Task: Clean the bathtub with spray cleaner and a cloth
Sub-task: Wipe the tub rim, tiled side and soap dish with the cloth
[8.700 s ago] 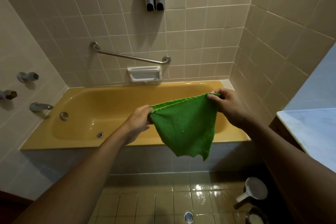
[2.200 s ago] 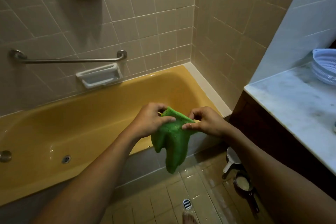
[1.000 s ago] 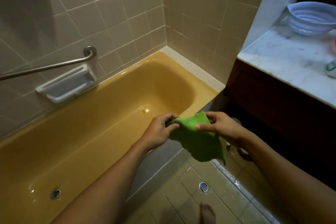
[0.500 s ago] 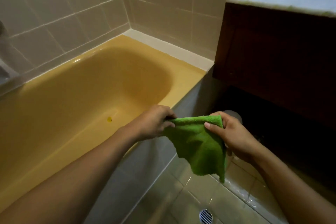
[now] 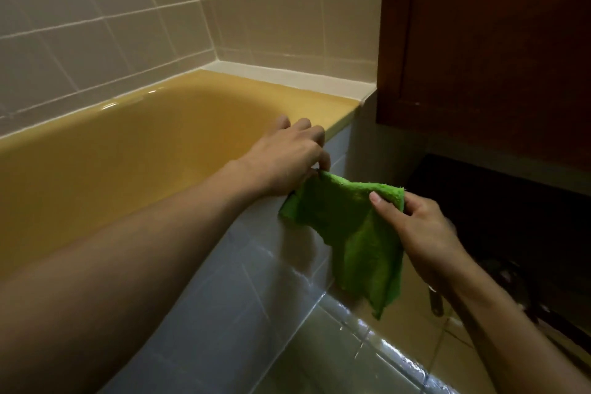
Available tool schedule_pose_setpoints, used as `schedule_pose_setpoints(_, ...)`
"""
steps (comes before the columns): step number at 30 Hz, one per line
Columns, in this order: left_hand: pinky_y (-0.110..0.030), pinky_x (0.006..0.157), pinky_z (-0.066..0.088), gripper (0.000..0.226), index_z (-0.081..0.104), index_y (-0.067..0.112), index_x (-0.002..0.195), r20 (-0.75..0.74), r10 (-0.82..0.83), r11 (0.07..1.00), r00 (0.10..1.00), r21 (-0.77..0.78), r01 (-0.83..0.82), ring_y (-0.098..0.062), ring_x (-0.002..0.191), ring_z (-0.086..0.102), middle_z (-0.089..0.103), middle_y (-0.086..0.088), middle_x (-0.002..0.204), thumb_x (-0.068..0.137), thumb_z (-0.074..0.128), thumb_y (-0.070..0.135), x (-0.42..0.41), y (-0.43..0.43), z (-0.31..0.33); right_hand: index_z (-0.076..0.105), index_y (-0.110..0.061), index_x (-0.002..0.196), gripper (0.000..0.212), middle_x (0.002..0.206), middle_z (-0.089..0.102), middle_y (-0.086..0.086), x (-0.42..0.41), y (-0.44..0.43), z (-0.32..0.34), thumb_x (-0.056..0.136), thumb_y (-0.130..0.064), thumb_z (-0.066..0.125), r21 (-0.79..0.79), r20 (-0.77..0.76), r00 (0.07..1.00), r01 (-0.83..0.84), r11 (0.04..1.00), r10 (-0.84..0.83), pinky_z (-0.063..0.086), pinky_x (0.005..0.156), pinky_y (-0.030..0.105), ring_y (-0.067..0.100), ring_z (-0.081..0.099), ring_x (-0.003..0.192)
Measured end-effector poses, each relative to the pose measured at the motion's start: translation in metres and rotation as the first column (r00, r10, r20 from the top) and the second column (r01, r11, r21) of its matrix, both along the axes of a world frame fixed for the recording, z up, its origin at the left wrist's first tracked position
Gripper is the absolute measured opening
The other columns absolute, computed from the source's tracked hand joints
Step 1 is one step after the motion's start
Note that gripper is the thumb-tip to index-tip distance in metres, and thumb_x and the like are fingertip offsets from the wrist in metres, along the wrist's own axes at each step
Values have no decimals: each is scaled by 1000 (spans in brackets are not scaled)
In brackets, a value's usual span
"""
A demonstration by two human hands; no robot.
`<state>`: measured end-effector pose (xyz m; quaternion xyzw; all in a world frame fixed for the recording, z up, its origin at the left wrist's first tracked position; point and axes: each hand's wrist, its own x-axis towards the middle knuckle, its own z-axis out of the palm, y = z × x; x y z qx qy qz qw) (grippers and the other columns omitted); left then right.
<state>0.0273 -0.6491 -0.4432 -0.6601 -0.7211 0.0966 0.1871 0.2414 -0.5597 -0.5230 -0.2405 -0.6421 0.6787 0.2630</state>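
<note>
**Cloth held at tub rim**

The green cloth point(image 5: 355, 227) hangs outside the yellow tub point(image 5: 160, 144), just beside its front rim, stretched between both hands. The left hand point(image 5: 284, 160) pinches one upper corner, its other fingers spread over the rim. The right hand point(image 5: 422, 233) clamps the other corner, thumb on top. The floor point(image 5: 335, 361) below glistens.

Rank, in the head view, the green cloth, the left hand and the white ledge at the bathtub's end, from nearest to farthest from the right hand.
1. green cloth: pinched by the right hand itself.
2. left hand: to the left, at the cloth's other corner.
3. white ledge: farthest, up and beyond both hands.
</note>
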Motion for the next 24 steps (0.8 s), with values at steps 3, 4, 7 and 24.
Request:
schedule_pose_setpoints(3,-42,89,27,25,68,42,123,-55,-47,997,997,-68,44,-19,118,43,55,6,126,98,63,41,0,15,6,75,-31,98,12,92,78,-5,-5,-5,-4,95,-29,63,29,-42,998,38,999,-37,63,76,36,14,75,88)
schedule_pose_setpoints(4,-42,89,27,25,68,42,122,-61,-80,995,995,-58,76,-20,117,44,56,6,124,98,63,40,0,21,10,75,-34,95,12,93,77,-6,-7,-6,-7,95,-32,63,18,-86,992,97,995,-95,62,79,39,12,74,89)
schedule_pose_setpoints(7,-43,89,28,20,73,41,114,-29,-149,987,988,57,150,-21,114,48,61,8,117,95,68,37,1,39,26,75,-48,94,15,99,76,-8,-18,-13,-13,87,-48,62,-14,-230,953,199,980,-196,61,82,43,12,73,93)
schedule_pose_setpoints(24,-40,116,33,50,36,68,142,569,331,940,753,-267,-211,0,144,32,29,29,160,93,36,72,-50,-64,30,61,-41,137,42,146,52,-26,-109,-56,-73,102,-48,38,-166,-350,936,-76,983,13,32,120,36,-5,41,139)
